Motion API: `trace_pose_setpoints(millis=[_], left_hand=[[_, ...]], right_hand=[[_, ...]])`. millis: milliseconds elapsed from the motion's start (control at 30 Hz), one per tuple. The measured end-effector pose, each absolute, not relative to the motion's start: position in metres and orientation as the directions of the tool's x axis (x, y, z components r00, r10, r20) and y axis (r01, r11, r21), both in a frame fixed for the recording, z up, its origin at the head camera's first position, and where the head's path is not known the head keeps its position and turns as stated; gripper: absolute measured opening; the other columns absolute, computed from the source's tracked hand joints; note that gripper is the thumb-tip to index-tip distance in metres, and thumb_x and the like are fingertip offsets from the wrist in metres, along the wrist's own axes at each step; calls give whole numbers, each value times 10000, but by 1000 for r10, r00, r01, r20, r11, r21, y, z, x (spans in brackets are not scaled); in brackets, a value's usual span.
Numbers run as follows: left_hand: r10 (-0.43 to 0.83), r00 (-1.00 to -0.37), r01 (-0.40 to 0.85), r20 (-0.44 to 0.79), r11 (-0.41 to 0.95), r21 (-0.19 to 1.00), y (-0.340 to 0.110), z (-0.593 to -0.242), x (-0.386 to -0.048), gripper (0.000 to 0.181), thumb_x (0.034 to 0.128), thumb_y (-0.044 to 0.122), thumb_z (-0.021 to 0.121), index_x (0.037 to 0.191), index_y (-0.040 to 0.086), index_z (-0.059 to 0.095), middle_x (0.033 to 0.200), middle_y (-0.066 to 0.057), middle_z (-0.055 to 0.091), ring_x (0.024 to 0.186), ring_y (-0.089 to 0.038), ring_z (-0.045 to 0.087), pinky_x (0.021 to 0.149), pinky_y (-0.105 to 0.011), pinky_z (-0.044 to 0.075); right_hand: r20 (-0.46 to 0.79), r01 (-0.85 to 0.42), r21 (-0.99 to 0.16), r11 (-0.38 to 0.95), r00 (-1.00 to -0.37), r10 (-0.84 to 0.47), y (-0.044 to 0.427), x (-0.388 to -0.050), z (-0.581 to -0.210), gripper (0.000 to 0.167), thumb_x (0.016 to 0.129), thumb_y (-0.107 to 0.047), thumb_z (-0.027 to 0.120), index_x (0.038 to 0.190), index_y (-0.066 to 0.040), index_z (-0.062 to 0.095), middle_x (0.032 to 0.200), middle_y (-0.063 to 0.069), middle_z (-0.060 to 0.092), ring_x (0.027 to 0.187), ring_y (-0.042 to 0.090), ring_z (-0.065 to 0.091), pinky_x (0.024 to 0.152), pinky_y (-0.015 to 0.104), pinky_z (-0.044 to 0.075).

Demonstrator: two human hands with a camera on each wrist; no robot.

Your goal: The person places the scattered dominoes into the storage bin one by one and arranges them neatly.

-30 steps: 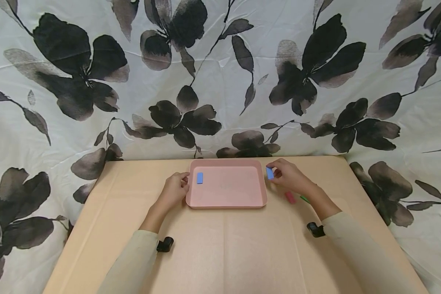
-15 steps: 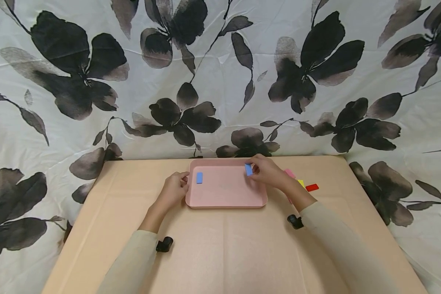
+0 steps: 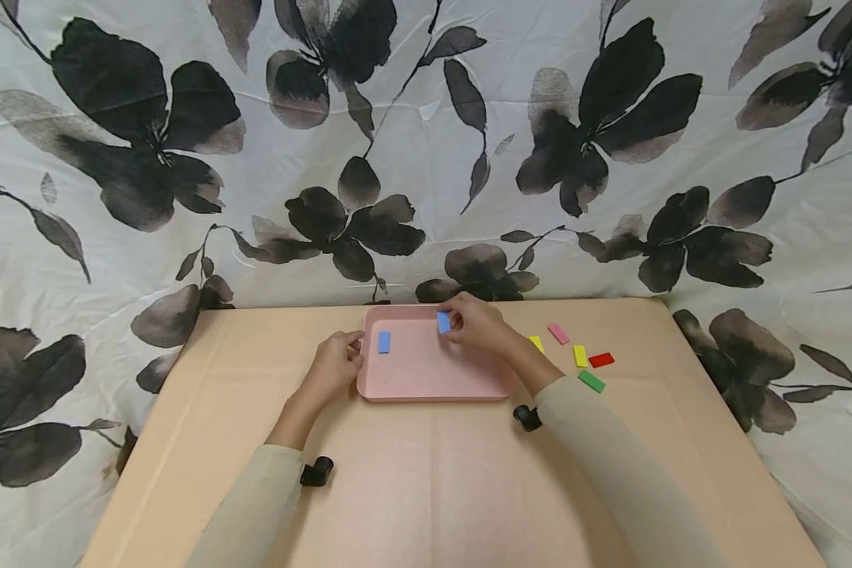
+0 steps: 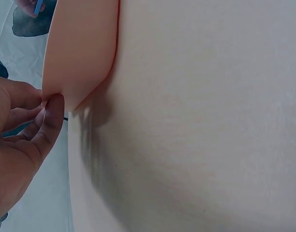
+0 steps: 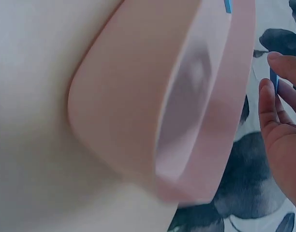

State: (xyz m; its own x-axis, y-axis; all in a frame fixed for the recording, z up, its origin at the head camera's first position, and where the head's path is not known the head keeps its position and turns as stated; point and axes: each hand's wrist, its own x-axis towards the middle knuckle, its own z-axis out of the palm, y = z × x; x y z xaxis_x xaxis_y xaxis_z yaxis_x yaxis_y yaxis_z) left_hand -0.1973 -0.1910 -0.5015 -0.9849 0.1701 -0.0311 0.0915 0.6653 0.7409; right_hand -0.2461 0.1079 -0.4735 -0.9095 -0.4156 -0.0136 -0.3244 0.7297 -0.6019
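Note:
A shallow pink tray point(image 3: 433, 380) lies on the table in the head view. My left hand point(image 3: 334, 364) pinches its left rim; the left wrist view shows thumb and fingers on either side of the tray edge point(image 4: 80, 48). One small flat blue block point(image 3: 384, 342) lies inside the tray near the left end. Over the tray's far side, my right hand point(image 3: 477, 325) holds a second blue block point(image 3: 443, 322). Between the fingertips in the right wrist view, that blue block point(image 5: 273, 79) is partly covered by the thumb and fingers.
Right of the tray lie several loose blocks: a pink one point(image 3: 558, 334), a yellow one point(image 3: 580, 356), a red one point(image 3: 601, 360), a green one point(image 3: 592, 382). Another yellow block point(image 3: 536, 344) is partly hidden by the right forearm. A floral cloth point(image 3: 497, 158) hangs behind the table point(image 3: 426, 489).
My right hand has carried the blue block leftward, from beside the tray's right edge to over its middle, uncovering the loose blocks. The left hand stays at the rim.

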Motion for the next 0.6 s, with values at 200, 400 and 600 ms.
trace_pose_setpoints(millis=[200,400,600], left_hand=[[174,-984,94,-31,664,742,-193,-503,-199,468,897,-76,628,1362,-117,590,1078,-191,636,965,-273,676,769,-309,580],[163,-987,106,-7,670,735,-191,-502,-199,464,888,-76,636,1350,-111,604,1060,-183,646,946,-265,673,763,-313,580],[164,-987,108,-6,677,728,-191,-502,-200,462,890,-73,630,1349,-116,601,1062,-188,646,944,-259,668,756,-299,572]], right_hand=[[-66,-327,-616,716,-885,-461,87,-253,-482,477,863,-140,807,1308,-35,670,1078,80,561,936,165,566,793,243,492],[-95,-326,-620,714,-872,-480,65,-261,-490,473,869,-163,813,1303,-42,670,1044,69,555,910,165,564,759,253,478],[-133,-316,-629,710,-856,-500,51,-267,-498,479,878,-146,807,1311,-25,640,945,59,589,873,160,558,740,245,468]])
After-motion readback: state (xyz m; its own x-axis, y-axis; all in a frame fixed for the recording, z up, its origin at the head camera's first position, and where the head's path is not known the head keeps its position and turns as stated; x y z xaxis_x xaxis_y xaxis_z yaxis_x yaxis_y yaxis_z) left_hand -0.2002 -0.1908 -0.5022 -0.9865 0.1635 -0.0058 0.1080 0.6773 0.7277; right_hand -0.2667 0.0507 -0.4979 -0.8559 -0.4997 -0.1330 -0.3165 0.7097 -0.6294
